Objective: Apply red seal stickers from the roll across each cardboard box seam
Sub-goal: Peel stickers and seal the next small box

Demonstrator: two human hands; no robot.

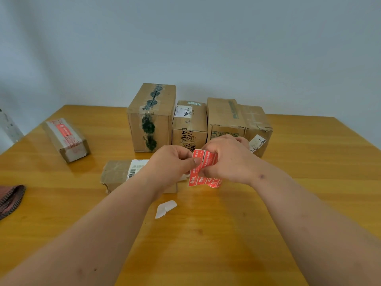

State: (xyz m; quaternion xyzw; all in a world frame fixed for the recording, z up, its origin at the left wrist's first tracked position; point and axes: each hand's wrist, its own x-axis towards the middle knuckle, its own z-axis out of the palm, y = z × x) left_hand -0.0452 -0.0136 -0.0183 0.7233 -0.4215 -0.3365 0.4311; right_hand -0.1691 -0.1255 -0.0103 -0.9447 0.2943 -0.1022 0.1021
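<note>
Above the counter (206, 234), just in front of the flat box (117, 172), your right hand (228, 159) gripped the sticker roll (203, 172) while your left hand (173, 162) pinched one red sticker's edge. You seemed mid-peel; next, the freed sticker would need pressing across that box's seam.

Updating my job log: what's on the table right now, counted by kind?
Cardboard boxes: 6
Red sticker strips: 1, held in both hands
White backing scraps: 1
Dark cloth items: 1
Total: 9
</note>
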